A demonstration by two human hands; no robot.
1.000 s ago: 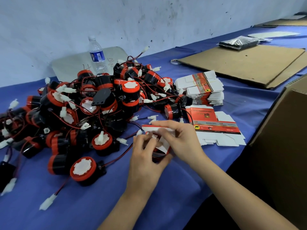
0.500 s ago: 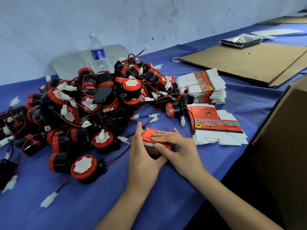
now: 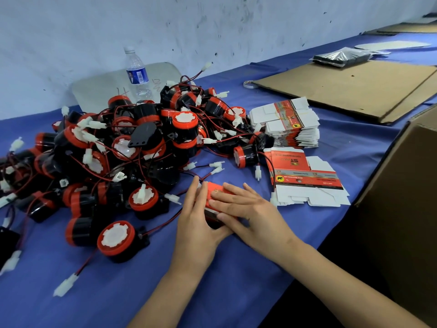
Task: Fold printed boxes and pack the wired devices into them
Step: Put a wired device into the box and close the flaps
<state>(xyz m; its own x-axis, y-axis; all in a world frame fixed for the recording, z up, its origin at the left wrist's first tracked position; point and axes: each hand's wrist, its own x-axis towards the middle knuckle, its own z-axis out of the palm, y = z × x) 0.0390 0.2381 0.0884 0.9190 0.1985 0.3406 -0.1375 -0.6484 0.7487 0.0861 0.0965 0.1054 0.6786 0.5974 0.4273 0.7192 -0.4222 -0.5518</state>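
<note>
Left hand (image 3: 197,223): ours, palm turned inward, fingers straight and together, pointing away from us. Left forearm (image 3: 165,294): bare, entering from bottom centre. Right hand (image 3: 253,214): ours, palm down, fingers straight, laid flat. Right forearm (image 3: 343,280): bare, from lower right.

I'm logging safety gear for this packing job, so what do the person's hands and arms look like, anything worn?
The left hand and right hand are both bare: no gloves, and no rings or watch show. The left forearm and right forearm are uncovered to the frame's edge, so no sleeve is in view. Nails look short.
</note>
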